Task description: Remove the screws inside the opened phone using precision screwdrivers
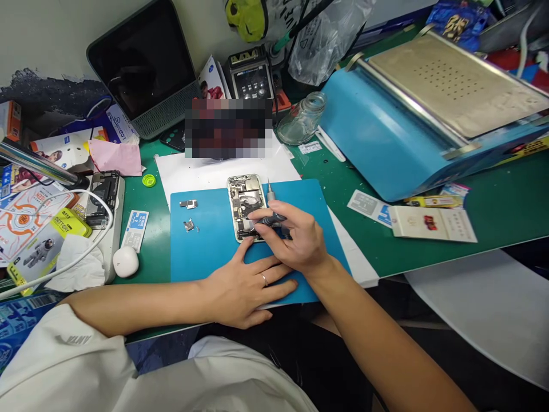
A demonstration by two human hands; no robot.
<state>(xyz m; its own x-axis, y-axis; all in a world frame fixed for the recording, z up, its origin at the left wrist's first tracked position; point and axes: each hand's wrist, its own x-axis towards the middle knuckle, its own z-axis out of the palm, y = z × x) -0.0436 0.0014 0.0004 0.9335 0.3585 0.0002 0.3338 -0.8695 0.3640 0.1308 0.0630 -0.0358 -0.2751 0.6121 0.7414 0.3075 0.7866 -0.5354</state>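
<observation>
An opened phone (245, 200) with its insides exposed lies on a blue mat (206, 246). My right hand (295, 237) is closed round a dark screwdriver (269, 219), whose tip rests over the phone's lower part. My left hand (246, 286) lies flat on the mat just below the phone, fingers stretched out, thumb touching the phone's bottom edge. Small metal parts (189, 204) and tiny screws (189, 226) sit on the mat to the left of the phone. A second screwdriver (270, 193) lies beside the phone on its right.
A blue heating machine (407, 131) stands at the right. A glass jar (302, 119), a black-screened device (143, 63), a second opened phone (100, 197) on a white power strip, a white earbud case (126, 261), paper cards (429, 220) and packaging crowd the green desk.
</observation>
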